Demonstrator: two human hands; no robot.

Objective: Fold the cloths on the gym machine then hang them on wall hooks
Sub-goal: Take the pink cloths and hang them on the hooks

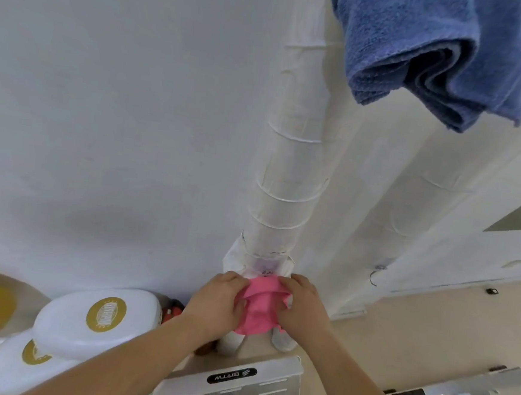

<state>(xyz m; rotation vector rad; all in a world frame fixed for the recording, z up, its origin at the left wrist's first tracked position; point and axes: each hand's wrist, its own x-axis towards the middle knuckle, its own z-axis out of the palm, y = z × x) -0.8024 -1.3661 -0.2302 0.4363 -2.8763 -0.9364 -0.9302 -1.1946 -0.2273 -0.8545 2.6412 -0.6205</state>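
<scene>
One bunched pink cloth point(259, 309) sits against the wall point(103, 122) at the base of a white wrapped pipe point(285, 183), the left hand point(217, 300) curled round its left side, the right hand point(303, 308) gripping its right, with a blue towel point(435, 55) hanging high above.

We are looking at a white wall point(103, 122) with a blue towel point(420, 48) hanging high on it; white pads point(61, 331) are lying on the floor point(414, 328) below.

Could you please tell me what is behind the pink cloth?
A white wrapped pipe runs behind the pink cloth; the stretch directly behind it is covered and cannot be seen.
</scene>
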